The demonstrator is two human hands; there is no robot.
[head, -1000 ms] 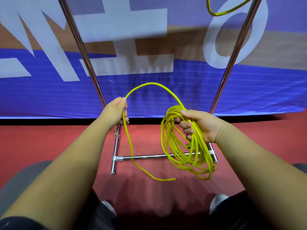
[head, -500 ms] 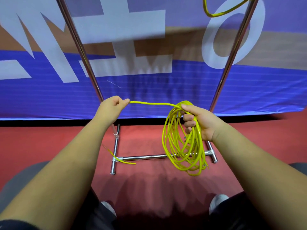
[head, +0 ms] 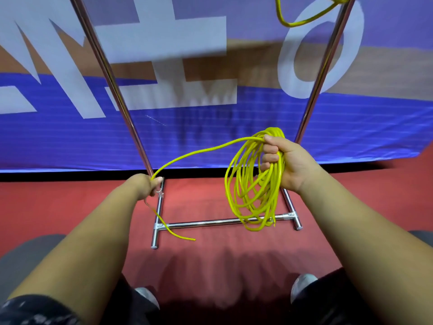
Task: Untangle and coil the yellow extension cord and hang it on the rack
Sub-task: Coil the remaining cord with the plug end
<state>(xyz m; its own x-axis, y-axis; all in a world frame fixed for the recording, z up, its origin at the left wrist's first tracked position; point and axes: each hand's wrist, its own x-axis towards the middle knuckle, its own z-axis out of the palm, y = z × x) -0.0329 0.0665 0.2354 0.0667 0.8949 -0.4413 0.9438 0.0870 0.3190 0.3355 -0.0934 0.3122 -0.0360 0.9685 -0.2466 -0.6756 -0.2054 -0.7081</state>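
- The right hand sits right of the frame's centre, its grip curled tight round the top of a bundle of loops of the yellow extension cord.
- The loops hang down from that fist in a loose, uneven coil; their lowest turns lie in front of the bottom crossbar of the rack, in the lower middle of the picture.
- One strand leaves the top of the coil and runs in a shallow arc down and leftward to the left hand, which is lower and left of centre.
- The left hand's grip is pressed together on that strand, pinching it by the foot of the rack's left upright.
- Below the left hand the cord trails on, crossing the left corner joint of the rack base; its free end lies just beyond on the red floor.
- The rack's two shiny metal uprights rise toward the upper left and upper right of the frame.
- At the upper right edge, another loop of yellow cord hangs near the right upright.
- Behind the rack stretches a blue banner with large white lettering.
- Two shoe tips show at the bottom of the frame.
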